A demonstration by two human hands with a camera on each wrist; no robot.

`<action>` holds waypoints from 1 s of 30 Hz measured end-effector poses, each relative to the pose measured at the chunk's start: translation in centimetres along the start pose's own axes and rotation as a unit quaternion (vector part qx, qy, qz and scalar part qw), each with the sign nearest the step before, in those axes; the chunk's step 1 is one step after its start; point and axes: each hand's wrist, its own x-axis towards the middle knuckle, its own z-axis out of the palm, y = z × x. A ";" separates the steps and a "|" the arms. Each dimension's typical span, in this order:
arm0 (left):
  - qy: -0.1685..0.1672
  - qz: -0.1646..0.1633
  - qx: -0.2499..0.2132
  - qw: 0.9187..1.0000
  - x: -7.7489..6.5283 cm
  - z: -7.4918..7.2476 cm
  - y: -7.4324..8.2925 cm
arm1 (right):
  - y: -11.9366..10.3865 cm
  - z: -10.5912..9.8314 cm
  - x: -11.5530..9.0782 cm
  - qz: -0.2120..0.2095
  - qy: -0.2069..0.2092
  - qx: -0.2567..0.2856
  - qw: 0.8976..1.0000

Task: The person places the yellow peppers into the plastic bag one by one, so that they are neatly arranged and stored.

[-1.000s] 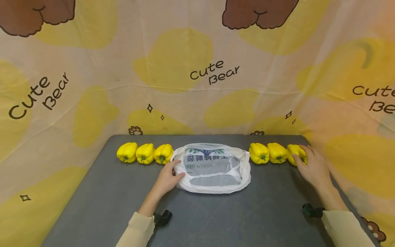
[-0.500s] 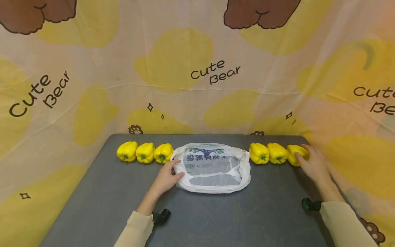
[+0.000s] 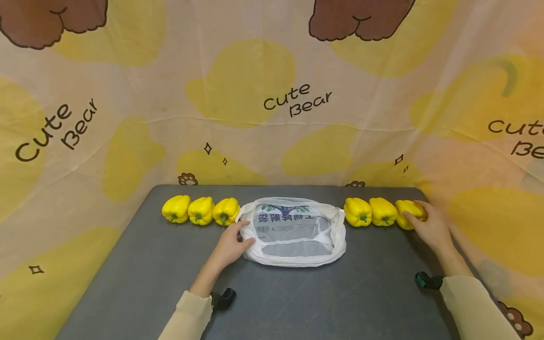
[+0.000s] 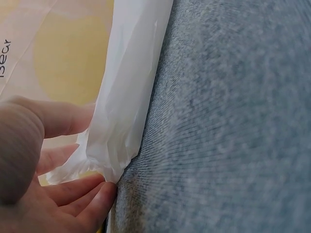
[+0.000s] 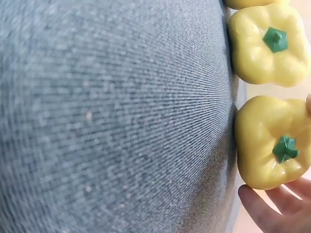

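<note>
A white plastic bag [image 3: 293, 261] stands on the grey table with its mouth spread wide and its rim folded over. My left hand [image 3: 229, 244] holds the bag's left rim between thumb and fingers; the left wrist view shows the white film [image 4: 119, 97] between them. At the right end of the row, my right hand [image 3: 433, 231] grips a yellow bell pepper [image 3: 409, 208]. In the right wrist view, this bell pepper [image 5: 262, 141] has its green stem facing the camera and fingers [image 5: 260, 208] against its side. It appears to rest on the table.
Two more yellow bell peppers [image 3: 358, 210] lie between the bag and my right hand. Left of the bag sit three others [image 3: 175, 208] in a row. A patterned cloth [image 3: 297, 151] hangs behind and beside the grey table [image 3: 323, 302].
My right hand has turned the rightmost bell pepper slightly, so its stem no longer shows in the head view. The left hand and bag stay nearly still.
</note>
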 end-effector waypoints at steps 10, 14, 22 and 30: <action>0.000 0.006 0.000 1.000 0.2 0.0 0.0 | -0.3 -0.2 -0.2 0.008 0.001 0.011 1.000; -0.003 0.000 0.005 1.000 0.2 0.1 -0.1 | -0.7 -0.6 -0.2 0.004 0.010 0.011 1.000; -0.003 0.003 -0.001 1.000 0.0 0.1 -0.1 | -2.8 -1.9 -0.4 0.003 0.011 0.018 1.000; -0.003 0.003 0.002 1.000 -0.1 0.0 -0.1 | -4.9 -2.4 -0.5 -0.005 0.030 0.020 0.999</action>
